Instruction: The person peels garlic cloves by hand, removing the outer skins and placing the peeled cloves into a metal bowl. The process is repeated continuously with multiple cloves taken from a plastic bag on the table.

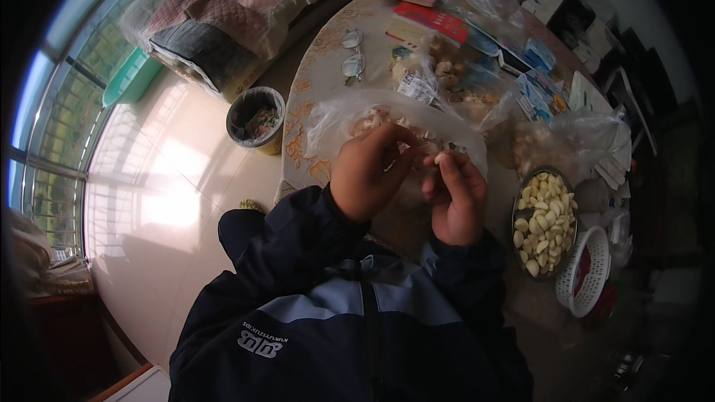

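Note:
A small pale garlic clove (439, 157) is pinched between the thumb and fingertips of my right hand (461, 195). My left hand (371, 170) is curled just beside it, its thumb close to the index finger; whether anything is between those fingertips is hidden. Both hands are above a spread white plastic bag (335, 117) on the table, with papery garlic skins (368, 121) lying on it, partly covered by my hands. To the right of my right hand, an oval metal bowl (514, 251) is heaped with peeled garlic cloves (542, 223).
Eyeglasses (353, 56) lie on the tablecloth (318, 78). Beyond the bag are a plastic bag of garlic bulbs (447, 72) and books (430, 21). A white plastic basket (597, 262) stands beside the bowl. On the floor at left is a lined waste bin (268, 142).

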A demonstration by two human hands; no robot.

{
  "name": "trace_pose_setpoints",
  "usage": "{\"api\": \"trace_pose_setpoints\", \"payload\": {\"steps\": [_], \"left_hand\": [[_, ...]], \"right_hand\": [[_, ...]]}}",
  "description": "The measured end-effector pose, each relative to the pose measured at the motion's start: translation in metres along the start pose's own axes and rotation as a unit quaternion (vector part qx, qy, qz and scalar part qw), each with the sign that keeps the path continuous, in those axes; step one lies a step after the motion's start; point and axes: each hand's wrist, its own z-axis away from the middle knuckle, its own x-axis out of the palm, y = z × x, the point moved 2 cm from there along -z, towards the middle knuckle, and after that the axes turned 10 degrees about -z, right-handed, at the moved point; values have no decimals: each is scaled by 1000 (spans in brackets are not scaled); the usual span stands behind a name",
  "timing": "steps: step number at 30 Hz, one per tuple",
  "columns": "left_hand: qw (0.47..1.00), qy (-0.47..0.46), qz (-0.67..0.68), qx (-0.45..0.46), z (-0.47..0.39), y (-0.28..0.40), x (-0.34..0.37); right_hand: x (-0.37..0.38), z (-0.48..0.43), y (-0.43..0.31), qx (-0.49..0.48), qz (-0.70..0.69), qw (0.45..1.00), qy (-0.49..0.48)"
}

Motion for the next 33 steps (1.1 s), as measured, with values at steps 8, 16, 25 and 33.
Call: {"api": "trace_pose_setpoints", "payload": {"steps": [8, 16, 25, 33], "left_hand": [[993, -2, 32, 117, 4, 7, -3], [991, 9, 20, 135, 6, 10, -7], [988, 13, 12, 156, 7, 9, -8], [991, -94, 99, 14, 4, 8, -15]], "right_hand": [[-3, -2, 7, -22, -35, 999, -29], [-3, 0, 9, -30, 22, 999, -33], [-5, -1, 11, -68, 37, 996, -50], [-1, 3, 6, -124, 84, 987, -65]]}}
